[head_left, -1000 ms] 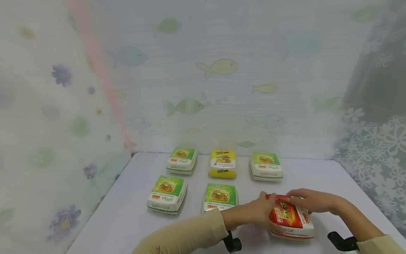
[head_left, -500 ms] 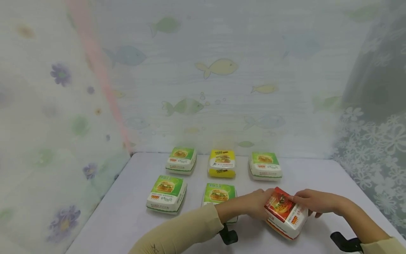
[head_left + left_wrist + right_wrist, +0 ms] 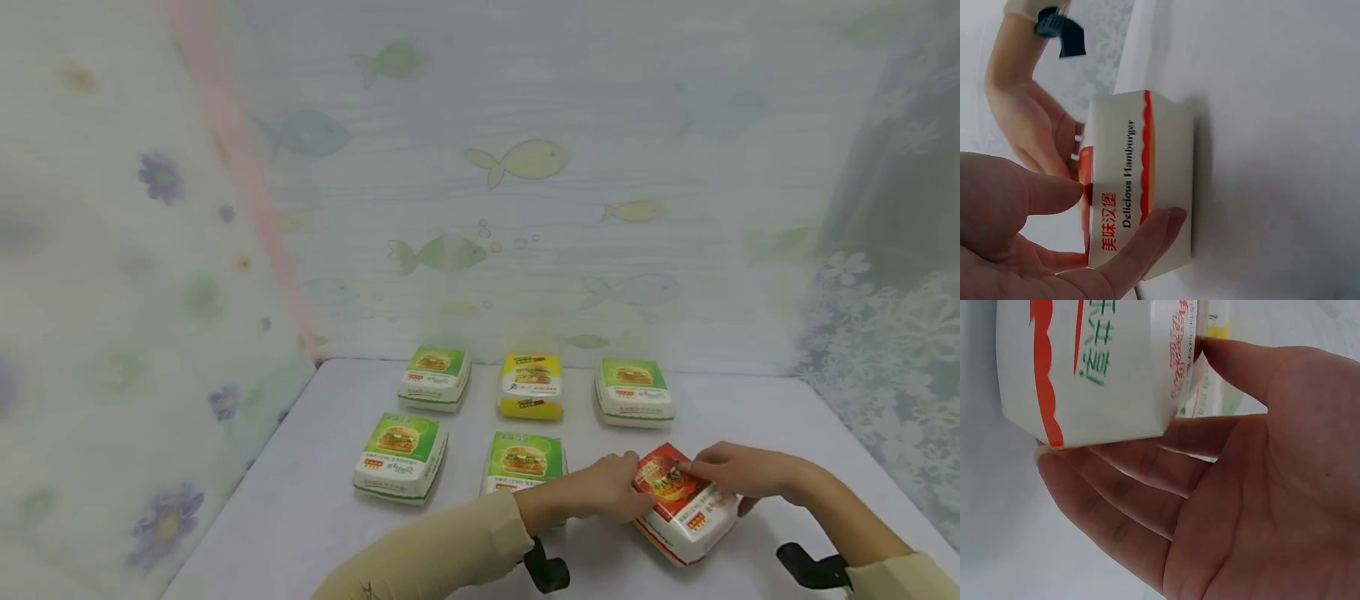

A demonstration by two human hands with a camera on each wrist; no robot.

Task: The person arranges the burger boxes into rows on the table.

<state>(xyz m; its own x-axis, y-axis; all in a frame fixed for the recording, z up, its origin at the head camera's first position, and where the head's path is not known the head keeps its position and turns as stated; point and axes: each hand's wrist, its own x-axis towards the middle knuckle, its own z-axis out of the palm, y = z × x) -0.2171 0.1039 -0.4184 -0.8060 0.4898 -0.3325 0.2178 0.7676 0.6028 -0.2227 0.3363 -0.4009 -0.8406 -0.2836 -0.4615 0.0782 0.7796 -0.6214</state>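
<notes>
Both hands hold a hamburger box (image 3: 708,512) with a red top panel, set at an angle near the front right of the table. My left hand (image 3: 611,490) grips its left side; in the left wrist view the thumb (image 3: 1054,192) lies at the top edge and fingertips (image 3: 1163,219) press the white side wall. From the right, my right hand (image 3: 750,473) has its thumb on the top. In the right wrist view, its fingers (image 3: 1116,487) curl round the side and lower edge. Whether the box touches the table cannot be told.
Behind the left forearm sits a green-topped box (image 3: 525,458), partly hidden. Another green box (image 3: 401,458) stands to its left. The back row has a green box (image 3: 435,379), a yellow box (image 3: 531,386) and a green box (image 3: 634,393). Patterned curtains (image 3: 525,208) border the white table (image 3: 300,500).
The red-topped box has turned clockwise, seen from above, between the two hands, mostly in the first half second. Both hands have kept hold of it. The other boxes have stayed put.
</notes>
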